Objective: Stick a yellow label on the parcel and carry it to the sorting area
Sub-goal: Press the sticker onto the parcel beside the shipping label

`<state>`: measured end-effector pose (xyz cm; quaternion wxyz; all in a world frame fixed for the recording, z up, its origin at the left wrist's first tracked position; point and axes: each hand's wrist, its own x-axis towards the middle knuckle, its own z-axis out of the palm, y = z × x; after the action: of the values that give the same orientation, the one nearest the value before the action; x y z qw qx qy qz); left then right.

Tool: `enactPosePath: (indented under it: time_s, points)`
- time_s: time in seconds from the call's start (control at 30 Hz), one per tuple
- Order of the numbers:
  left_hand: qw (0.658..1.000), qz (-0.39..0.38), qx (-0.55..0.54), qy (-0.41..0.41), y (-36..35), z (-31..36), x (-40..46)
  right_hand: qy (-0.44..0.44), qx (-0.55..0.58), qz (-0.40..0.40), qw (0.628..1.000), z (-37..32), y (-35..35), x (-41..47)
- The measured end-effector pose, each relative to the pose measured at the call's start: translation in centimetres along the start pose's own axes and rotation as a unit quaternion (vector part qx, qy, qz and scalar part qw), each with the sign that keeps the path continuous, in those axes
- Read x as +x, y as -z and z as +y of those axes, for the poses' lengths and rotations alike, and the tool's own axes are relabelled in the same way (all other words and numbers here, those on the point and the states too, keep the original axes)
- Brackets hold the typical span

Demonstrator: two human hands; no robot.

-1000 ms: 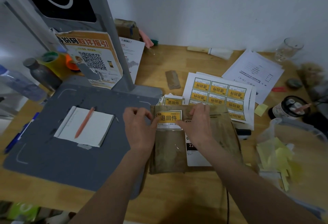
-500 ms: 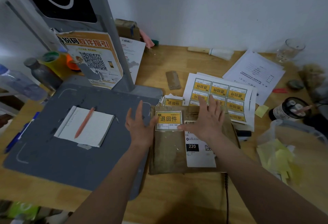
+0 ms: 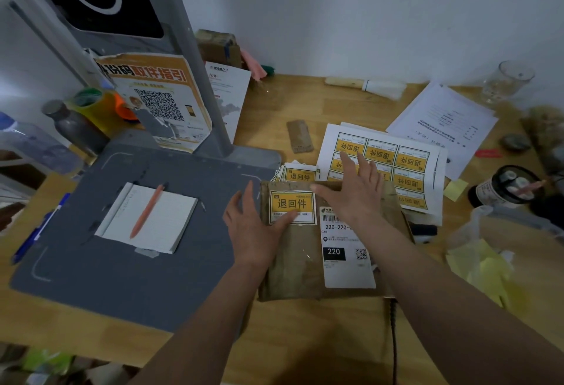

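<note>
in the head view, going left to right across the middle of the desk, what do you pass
blue pen → white notepad with an orange pen on it → left hand → brown paper parcel with its yellow label → right hand → dark round jar

label (image 3: 292, 206) on parcel (image 3: 297, 265) | parcel right of notepad (image 3: 149, 220) | label sheet (image 3: 396, 159) behind parcel

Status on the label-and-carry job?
Done: yellow label sits flat on the brown parcel, beside its white shipping label. In hand: left hand and right hand open over it, no grip. Left: lift the parcel off the desk and carry it.
</note>
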<state>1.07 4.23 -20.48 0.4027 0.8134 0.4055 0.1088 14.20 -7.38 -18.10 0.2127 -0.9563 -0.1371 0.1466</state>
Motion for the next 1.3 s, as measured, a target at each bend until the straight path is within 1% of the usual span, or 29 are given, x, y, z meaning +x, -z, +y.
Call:
enactPosePath:
  time_s: [0.13, 0.2, 0.27, 0.33, 0.47, 0.57, 0.7, 0.8, 0.83, 0.87, 0.9, 0.93, 0.97, 1.0, 1.03, 1.1, 1.13, 1.17, 1.2, 1.23, 1.3]
  points:
    - [1.0, 0.0, 0.021, -0.013, -0.1, 0.6, 0.5, 0.042, -0.01, 0.014, 0.999, -0.6, -1.0, -1.2]
    - [1.0, -0.002, 0.016, 0.011, -0.1, 1.1, 1.4, 0.053, -0.027, 0.014, 0.998, -0.7, -1.6, -1.7]
    - [0.998, -0.001, -0.015, 0.066, 0.1, 1.6, 2.6, 0.038, -0.024, 0.012, 0.999, -0.3, -1.6, -1.7]
    - [0.995, 0.007, -0.033, 0.097, 0.3, 2.1, 3.5, 0.025, -0.015, 0.008, 1.0, 0.1, -1.2, -1.4]
    - [0.995, 0.025, -0.05, 0.084, 0.2, 2.1, 3.2, 0.049, -0.021, 0.019, 0.998, 0.4, -1.0, -1.8]
    - [0.997, -0.014, -0.049, 0.052, -0.1, 1.0, 1.6, 0.062, -0.04, 0.009, 0.997, 0.4, -1.2, -2.4]
    - [0.992, -0.072, -0.045, 0.096, 0.8, -0.2, 0.7, 0.068, -0.075, -0.029, 0.994, 1.3, -0.4, -2.5]
    - [0.983, -0.141, -0.037, 0.113, 2.0, -0.9, 1.2, 0.051, -0.09, -0.082, 0.991, 1.8, 0.8, -2.2]
    - [0.983, -0.147, -0.028, 0.11, 2.3, -0.9, 1.3, 0.049, -0.088, -0.094, 0.991, 1.7, 1.2, -2.2]
    - [0.987, -0.13, -0.01, 0.091, 2.6, -0.7, 1.2, 0.056, -0.083, -0.094, 0.991, 1.5, 1.3, -2.2]
    - [0.994, -0.094, 0.016, 0.046, 2.6, -0.4, 1.0, 0.079, -0.075, -0.08, 0.991, 1.1, 1.4, -2.5]
    - [0.996, -0.057, 0.055, -0.028, 2.5, -0.2, 0.6, 0.118, -0.06, -0.055, 0.99, 0.5, 1.3, -3.0]
    - [0.987, -0.037, 0.103, -0.117, 2.3, 0.0, 0.1, 0.17, -0.039, -0.03, 0.984, -0.1, 1.1, -3.6]
    - [0.968, -0.04, 0.151, -0.195, 2.0, 0.2, -0.6, 0.225, -0.02, -0.021, 0.974, -0.6, 0.7, -4.4]
    - [0.947, -0.063, 0.196, -0.246, 1.5, 0.0, -1.2, 0.274, -0.013, -0.036, 0.961, -0.8, 0.2, -5.3]
    - [0.911, -0.109, 0.285, -0.279, 1.0, -0.6, -2.1, 0.33, -0.033, -0.094, 0.939, -0.8, -0.9, -7.2]
    - [0.899, -0.112, 0.318, -0.28, 0.9, -0.9, -2.4, 0.341, -0.058, -0.109, 0.932, -0.2, -1.5, -7.8]
    - [0.89, -0.11, 0.346, -0.276, 0.8, -1.1, -2.4, 0.347, -0.09, -0.102, 0.928, 0.5, -2.2, -8.2]
    - [0.884, -0.113, 0.37, -0.264, 0.8, -1.2, -2.5, 0.352, -0.124, -0.077, 0.925, 1.3, -2.7, -8.3]
    - [0.882, -0.113, 0.382, -0.252, 0.8, -1.3, -2.5, 0.348, -0.152, -0.055, 0.923, 2.0, -3.1, -8.5]
    - [0.888, -0.093, 0.387, -0.231, 0.8, -1.2, -2.6, 0.323, -0.181, -0.037, 0.928, 2.7, -3.4, -8.5]
